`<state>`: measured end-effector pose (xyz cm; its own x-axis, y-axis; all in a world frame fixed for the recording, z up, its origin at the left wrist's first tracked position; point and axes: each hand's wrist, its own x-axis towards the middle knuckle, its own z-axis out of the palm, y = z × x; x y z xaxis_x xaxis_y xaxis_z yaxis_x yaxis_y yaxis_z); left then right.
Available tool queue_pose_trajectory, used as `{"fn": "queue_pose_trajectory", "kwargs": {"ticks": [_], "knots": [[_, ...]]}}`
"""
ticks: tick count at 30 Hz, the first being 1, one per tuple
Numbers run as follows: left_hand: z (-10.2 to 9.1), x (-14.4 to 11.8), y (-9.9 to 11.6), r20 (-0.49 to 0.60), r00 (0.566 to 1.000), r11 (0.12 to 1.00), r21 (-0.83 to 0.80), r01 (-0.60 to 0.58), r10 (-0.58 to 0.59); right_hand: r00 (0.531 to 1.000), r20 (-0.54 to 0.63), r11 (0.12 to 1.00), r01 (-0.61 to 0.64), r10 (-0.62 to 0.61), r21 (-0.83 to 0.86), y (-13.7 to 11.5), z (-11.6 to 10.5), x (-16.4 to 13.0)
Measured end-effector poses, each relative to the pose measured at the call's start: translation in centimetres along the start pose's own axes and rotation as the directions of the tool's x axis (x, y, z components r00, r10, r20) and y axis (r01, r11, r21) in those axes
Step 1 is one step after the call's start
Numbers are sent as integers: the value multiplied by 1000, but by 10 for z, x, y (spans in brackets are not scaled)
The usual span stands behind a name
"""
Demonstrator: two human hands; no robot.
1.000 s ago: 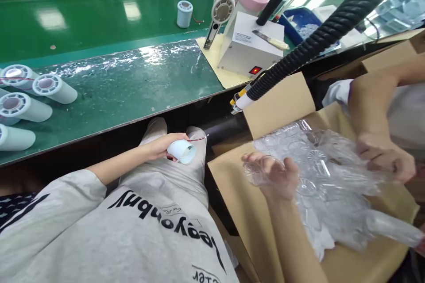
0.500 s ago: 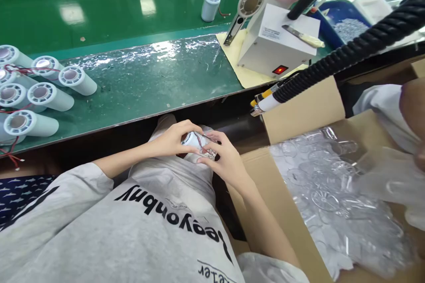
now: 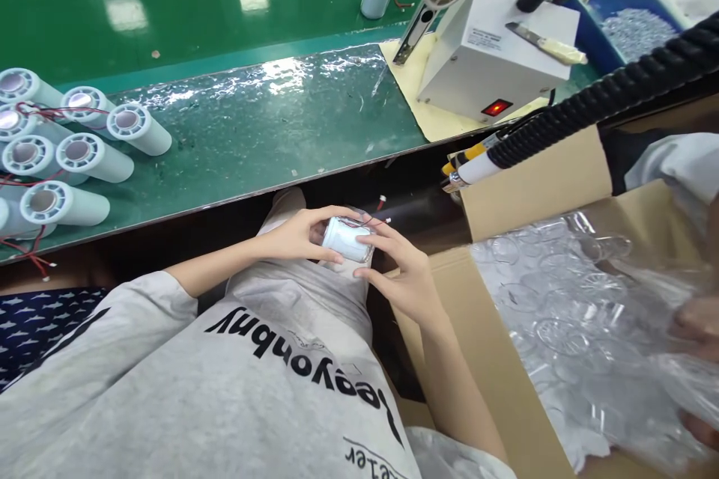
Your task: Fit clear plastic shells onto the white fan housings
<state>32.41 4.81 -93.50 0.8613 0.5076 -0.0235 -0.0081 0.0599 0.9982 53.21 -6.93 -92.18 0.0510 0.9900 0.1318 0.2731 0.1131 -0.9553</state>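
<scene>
- Both hands clamp one white cylinder over the lap: left hand grips its rear, right hand its front end.
- Judgement: keep its red wire free of the fingers and hold the cylinder level.
- Beyond lie more cylinders on the bench.

This is a factory assembly line. A long green conveyor belt runs behind a green desk covered in clear film. Identical white cylinders with red wires lie in a batch at one end. A white machine box with a lit red switch, a black corrugated hose and a cardboard carton of clear plastic parts stand alongside.
</scene>
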Motion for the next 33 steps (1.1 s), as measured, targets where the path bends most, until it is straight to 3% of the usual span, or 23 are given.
{"fn": "queue_pose_trajectory", "kwargs": {"ticks": [2, 4, 10, 19, 33], "knots": [[1, -3, 5, 1, 998, 997, -38, 70, -70, 995, 25, 984, 99, -96, -147, -1, -1, -5], [1, -5, 9, 23, 996, 996, -26, 90, -89, 993, 37, 977, 118, -113, -177, -1, -2, -9], [-1, -7, 17, 62, 997, 999, 28, -43, 41, 997, 54, 998, -52, 51, 23, -3, -3, -16], [0, -9, 20, 124, 985, 985, 109, -130, 117, 974, 82, 950, -223, 210, 217, -7, -5, -18], [-1, -9, 21, 132, 986, 981, 152, -121, 102, 870, 117, 754, -476, 479, 452, -11, 8, -8]]}}
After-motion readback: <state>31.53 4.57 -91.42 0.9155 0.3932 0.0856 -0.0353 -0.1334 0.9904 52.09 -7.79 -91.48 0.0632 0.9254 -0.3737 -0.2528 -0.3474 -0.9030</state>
